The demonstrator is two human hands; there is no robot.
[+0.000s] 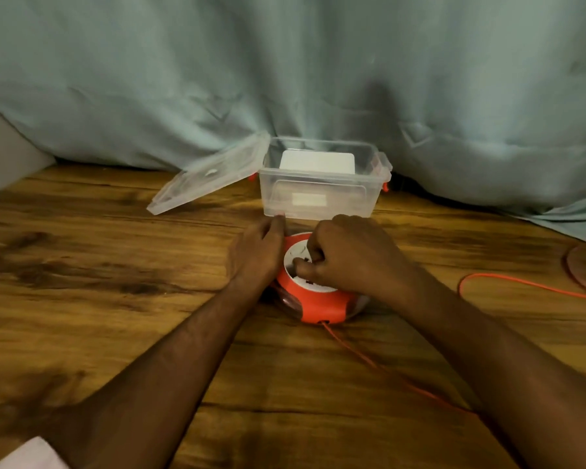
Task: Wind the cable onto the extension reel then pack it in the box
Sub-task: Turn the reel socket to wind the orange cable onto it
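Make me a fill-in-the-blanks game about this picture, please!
1. The cord trailing from the reel is ____ in colour.
2. The box has its lid ____.
3. The table is made of ____.
4. The right hand rests on top of the ____.

Missing words: orange; open; wood; reel

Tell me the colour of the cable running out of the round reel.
Orange, seen in the head view: the thin orange cable trails across the wooden table.

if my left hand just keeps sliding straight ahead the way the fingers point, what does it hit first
Most likely the clear plastic box. The left hand points away from you beside the reel, its fingertips already about at the box's near bottom corner, though depth is hard to judge.
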